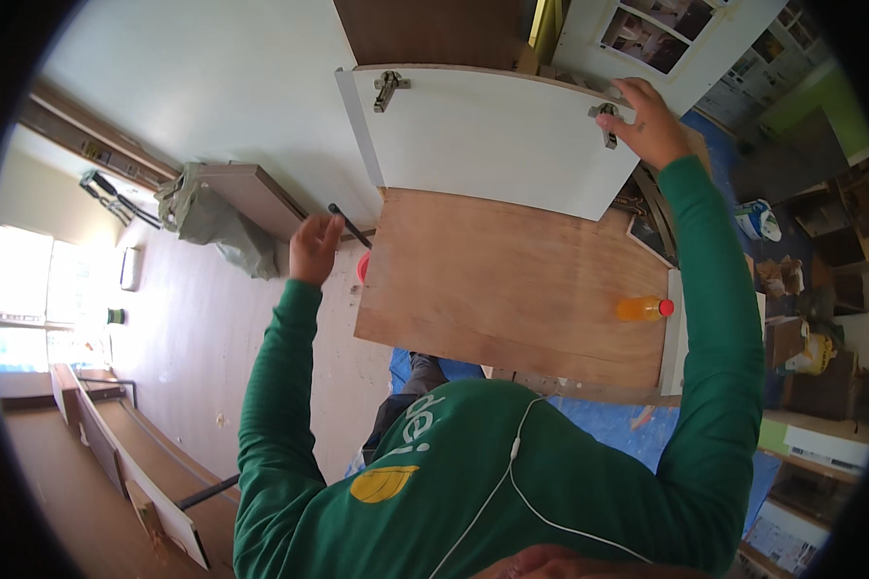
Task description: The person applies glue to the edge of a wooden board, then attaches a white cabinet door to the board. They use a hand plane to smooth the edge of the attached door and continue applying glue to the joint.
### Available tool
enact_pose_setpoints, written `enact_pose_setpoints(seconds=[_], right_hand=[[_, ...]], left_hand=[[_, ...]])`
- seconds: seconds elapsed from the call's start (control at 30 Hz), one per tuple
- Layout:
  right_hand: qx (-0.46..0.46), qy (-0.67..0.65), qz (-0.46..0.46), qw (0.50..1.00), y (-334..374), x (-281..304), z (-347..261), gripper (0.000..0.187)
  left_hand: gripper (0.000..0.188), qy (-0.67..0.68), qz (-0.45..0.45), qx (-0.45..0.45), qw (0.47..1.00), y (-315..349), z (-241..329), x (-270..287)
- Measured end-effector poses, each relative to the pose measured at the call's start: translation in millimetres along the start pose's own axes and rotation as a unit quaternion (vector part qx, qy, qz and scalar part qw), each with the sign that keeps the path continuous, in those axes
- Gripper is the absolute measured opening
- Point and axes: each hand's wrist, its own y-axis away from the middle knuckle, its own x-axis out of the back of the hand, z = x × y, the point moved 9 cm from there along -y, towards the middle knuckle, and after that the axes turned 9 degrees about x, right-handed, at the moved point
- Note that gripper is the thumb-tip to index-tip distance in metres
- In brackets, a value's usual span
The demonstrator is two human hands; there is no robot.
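A white cabinet door point(492, 135) stands on its edge, leaning back at the far side of a bare plywood board point(502, 280). Two metal hinges are fixed to it, a left hinge point(387, 91) and a right hinge point(604, 125). My right hand point(652, 125) grips the door's upper right corner, thumb on the right hinge and fingers over the top edge. Off the board's left side, my left hand point(316, 249) is raised with its fingers curled together. Beside its fingertips shows a black rod point(349, 225); whether the fingers touch it I cannot tell.
An orange drink bottle point(644, 308) with a red cap lies on the board's right side. Part of a red container point(363, 267) shows past its left edge. A grey-green bag point(224, 225) hangs by a wooden panel at left. Blue sheeting point(608, 425) covers floor near me.
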Motion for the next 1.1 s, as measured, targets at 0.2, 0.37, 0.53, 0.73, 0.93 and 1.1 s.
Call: enact_pose_setpoints(seconds=[0.2, 0.37, 0.53, 0.73, 0.93, 1.1], right_hand=[[-0.143, 0.009, -0.111, 0.983, -25.7, -52.3, 4.5, 0.076], [-0.108, 0.145, -0.067, 0.981, -4.6, -45.4, -10.9, 0.068], [-0.226, 0.051, -0.118, 0.966, 21.9, -37.7, -52.1, 0.064], [-0.188, 0.100, -0.055, 0.976, 63.5, -32.9, -91.3, 0.059], [-0.104, 0.166, 0.023, 0.980, 89.3, -9.3, -143.8, 0.050], [-0.105, 0.146, 0.022, 0.983, 104.9, 27.5, -199.1, 0.047]], left_hand=[[0.052, 0.209, 0.047, -0.021, 0.977, -175.8, 8.2, -24.8], [0.060, 0.305, 0.015, -0.077, 0.949, -209.4, 27.6, -49.7], [0.053, 0.306, -0.089, -0.103, 0.942, -192.2, 27.9, -40.3], [0.032, 0.434, -0.078, -0.036, 0.897, -143.7, 33.5, -28.5], [0.022, 0.466, -0.029, -0.031, 0.884, -109.2, 26.0, 8.7], [0.016, 0.500, -0.033, -0.024, 0.865, -51.0, 37.7, 71.8]])
